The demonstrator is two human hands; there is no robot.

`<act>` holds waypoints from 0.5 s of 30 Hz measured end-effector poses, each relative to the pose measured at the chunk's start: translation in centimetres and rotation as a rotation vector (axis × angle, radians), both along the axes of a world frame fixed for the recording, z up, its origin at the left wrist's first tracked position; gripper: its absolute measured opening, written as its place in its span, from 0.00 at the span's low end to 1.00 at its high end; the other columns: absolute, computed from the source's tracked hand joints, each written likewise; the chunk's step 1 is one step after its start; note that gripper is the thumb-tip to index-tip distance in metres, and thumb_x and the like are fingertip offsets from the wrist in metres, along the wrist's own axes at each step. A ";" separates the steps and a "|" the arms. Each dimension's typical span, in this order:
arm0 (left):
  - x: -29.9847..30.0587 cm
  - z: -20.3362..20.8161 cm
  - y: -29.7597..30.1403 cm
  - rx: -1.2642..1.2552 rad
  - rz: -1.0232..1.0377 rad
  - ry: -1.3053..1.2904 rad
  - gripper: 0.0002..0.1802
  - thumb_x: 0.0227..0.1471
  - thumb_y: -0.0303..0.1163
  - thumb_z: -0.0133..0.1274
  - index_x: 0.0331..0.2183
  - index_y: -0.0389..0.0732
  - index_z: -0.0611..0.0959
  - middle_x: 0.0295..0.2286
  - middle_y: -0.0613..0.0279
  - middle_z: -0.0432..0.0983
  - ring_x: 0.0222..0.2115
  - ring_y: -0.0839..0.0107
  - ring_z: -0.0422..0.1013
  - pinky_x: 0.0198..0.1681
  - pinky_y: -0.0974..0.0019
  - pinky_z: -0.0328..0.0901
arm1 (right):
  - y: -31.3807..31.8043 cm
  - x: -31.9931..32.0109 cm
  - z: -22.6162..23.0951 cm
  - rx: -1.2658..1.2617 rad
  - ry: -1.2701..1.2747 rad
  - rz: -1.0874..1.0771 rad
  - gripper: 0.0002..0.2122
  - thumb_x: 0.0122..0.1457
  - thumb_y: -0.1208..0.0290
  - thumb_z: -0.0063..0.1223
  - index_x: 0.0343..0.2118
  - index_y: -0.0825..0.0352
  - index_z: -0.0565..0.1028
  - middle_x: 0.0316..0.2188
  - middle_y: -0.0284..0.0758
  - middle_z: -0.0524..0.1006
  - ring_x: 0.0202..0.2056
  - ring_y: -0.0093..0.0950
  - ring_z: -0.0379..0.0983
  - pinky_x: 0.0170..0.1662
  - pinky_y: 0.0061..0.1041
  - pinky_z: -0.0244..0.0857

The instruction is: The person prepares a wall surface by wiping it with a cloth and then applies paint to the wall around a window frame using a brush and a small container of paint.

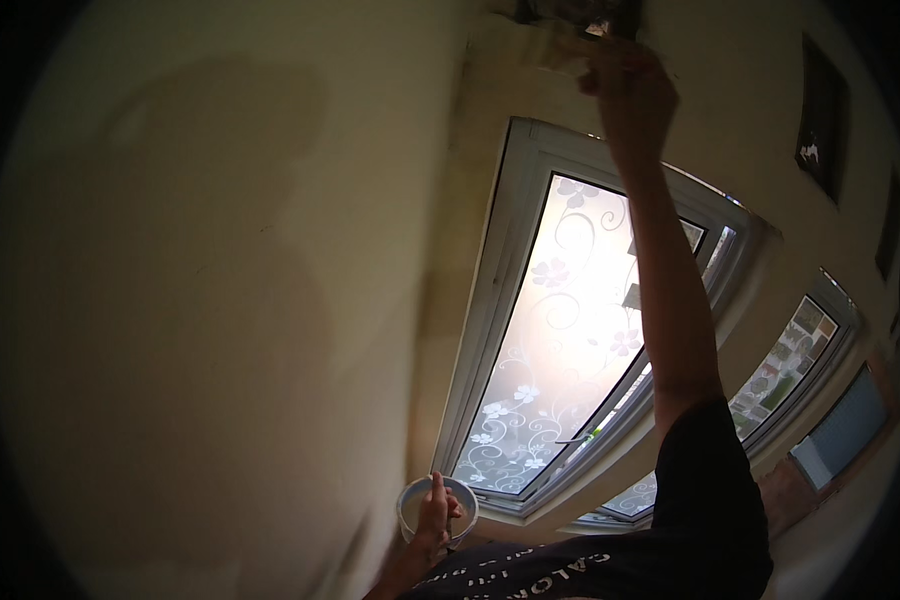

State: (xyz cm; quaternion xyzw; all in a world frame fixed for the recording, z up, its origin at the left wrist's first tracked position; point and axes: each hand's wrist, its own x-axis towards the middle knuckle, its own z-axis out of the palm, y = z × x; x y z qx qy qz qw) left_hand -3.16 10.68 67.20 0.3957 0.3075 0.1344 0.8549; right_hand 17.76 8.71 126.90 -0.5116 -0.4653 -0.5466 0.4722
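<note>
Where my left grip (433, 520) clasps: pale tub (416, 508); likely light, stiff; best held by rim;
Right grip (635, 95): raised; hold, I cannot tell

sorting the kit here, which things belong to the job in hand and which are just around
In use, apparently: pale round tub, held by the left hand; blurred thing, perhaps a brush, at the right hand.
Just around: flower-patterned window; smaller window at right; dark wall panel.

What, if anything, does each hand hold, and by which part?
Left hand holds a pale container; exact grip place is unclear. Right hand: too blurred to tell.
</note>
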 end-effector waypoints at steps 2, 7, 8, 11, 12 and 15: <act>0.2 -0.2 0.1 0.019 -0.011 0.004 0.38 0.56 0.68 0.40 0.38 0.36 0.70 0.16 0.67 0.65 0.15 0.75 0.65 0.24 0.69 0.66 | 1.9 -0.7 0.0 -0.083 0.038 0.007 0.15 0.60 0.60 0.53 0.38 0.70 0.77 0.18 0.30 0.80 0.23 0.19 0.79 0.29 0.19 0.69; 1.2 -0.1 0.1 0.001 0.011 0.033 0.38 0.57 0.67 0.40 0.35 0.35 0.72 0.14 0.68 0.63 0.14 0.76 0.63 0.20 0.71 0.64 | 4.7 2.5 0.1 -0.001 0.040 0.127 0.14 0.60 0.60 0.54 0.37 0.68 0.77 0.18 0.32 0.80 0.23 0.21 0.79 0.29 0.18 0.70; 1.3 -0.3 0.2 -0.001 -0.003 0.037 0.37 0.56 0.67 0.40 0.36 0.36 0.71 0.15 0.68 0.64 0.14 0.76 0.63 0.21 0.70 0.65 | 4.0 2.7 0.1 0.017 0.061 0.098 0.14 0.61 0.59 0.53 0.36 0.68 0.77 0.17 0.33 0.80 0.22 0.24 0.79 0.30 0.21 0.71; 1.4 -1.4 0.7 -0.014 -0.031 0.039 0.37 0.55 0.68 0.41 0.38 0.37 0.70 0.16 0.67 0.65 0.15 0.75 0.64 0.24 0.68 0.67 | 0.0 3.0 -0.2 0.064 0.125 0.003 0.16 0.61 0.57 0.51 0.32 0.68 0.77 0.15 0.34 0.79 0.21 0.28 0.79 0.30 0.27 0.72; 1.6 -2.1 1.0 -0.018 -0.034 0.033 0.37 0.55 0.68 0.41 0.38 0.37 0.70 0.16 0.67 0.64 0.15 0.75 0.64 0.24 0.68 0.67 | -1.7 2.7 -0.3 0.064 0.110 -0.020 0.16 0.61 0.57 0.51 0.34 0.69 0.77 0.15 0.33 0.79 0.22 0.26 0.80 0.29 0.25 0.72; 1.9 -2.3 1.0 -0.009 -0.059 0.036 0.37 0.55 0.68 0.42 0.37 0.38 0.70 0.15 0.67 0.64 0.15 0.75 0.65 0.23 0.68 0.67 | -6.5 3.8 0.0 0.122 0.158 -0.104 0.16 0.61 0.58 0.51 0.35 0.69 0.77 0.15 0.32 0.79 0.22 0.24 0.80 0.29 0.22 0.72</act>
